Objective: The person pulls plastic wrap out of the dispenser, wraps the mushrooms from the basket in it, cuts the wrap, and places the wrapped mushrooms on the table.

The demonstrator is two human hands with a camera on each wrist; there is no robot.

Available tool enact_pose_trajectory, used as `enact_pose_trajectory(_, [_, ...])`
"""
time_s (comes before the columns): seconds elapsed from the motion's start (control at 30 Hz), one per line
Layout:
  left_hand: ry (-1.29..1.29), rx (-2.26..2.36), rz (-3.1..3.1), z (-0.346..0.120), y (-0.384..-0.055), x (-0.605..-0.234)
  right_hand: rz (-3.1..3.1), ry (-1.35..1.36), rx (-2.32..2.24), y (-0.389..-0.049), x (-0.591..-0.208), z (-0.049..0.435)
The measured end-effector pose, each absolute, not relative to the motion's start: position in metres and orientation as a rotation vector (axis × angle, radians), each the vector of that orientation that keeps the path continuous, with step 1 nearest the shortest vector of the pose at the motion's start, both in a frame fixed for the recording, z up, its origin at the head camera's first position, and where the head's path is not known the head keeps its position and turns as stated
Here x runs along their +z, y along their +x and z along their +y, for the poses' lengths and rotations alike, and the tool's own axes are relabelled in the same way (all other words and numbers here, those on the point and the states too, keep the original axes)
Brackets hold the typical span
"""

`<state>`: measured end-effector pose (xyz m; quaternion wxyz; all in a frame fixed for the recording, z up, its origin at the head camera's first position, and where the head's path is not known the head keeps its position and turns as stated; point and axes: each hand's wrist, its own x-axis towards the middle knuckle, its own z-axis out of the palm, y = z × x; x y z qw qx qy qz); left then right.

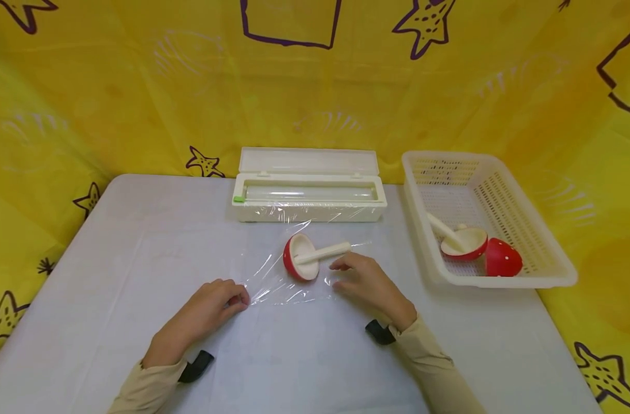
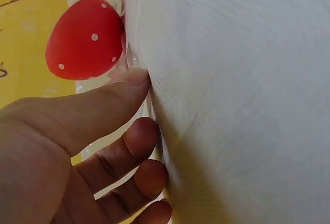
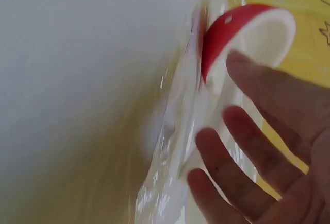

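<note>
A red, white-dotted half-round cup [image 1: 290, 263] with a white inside, like a mushroom cap, lies tilted on a sheet of clear cling film [image 1: 273, 290]. Its thick white stem [image 1: 331, 251] points right. At the film's near left corner, my left hand [image 1: 211, 305] pinches the edge, and creases run from there toward the cup. In the left wrist view the thumb [image 2: 116, 98] is at the film edge; the forefinger is hidden behind it. My right hand [image 1: 372, 284] hovers by the film's right side, below the stem, thumb and fingers spread apart with nothing between them.
Behind the film stands a white cling film dispenser [image 1: 310, 214], lid up, its roll [image 1: 310, 192] showing. A white plastic basket [image 1: 506, 282] at the right holds another red-and-white cup [image 1: 467, 247] with a stem, and a red dotted piece [image 1: 503, 259]. Yellow cloth [image 1: 315, 92] hangs behind.
</note>
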<state>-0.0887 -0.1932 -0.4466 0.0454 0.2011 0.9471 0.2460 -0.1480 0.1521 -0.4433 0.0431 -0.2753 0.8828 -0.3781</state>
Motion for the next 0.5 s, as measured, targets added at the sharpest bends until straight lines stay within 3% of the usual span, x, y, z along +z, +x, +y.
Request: enact_pose_trajectory(0.5, [0.573,0.831,2.86,-0.19,-0.091,-0.445,2.591,-0.876,-0.841,-0.156,-0.445,0.204])
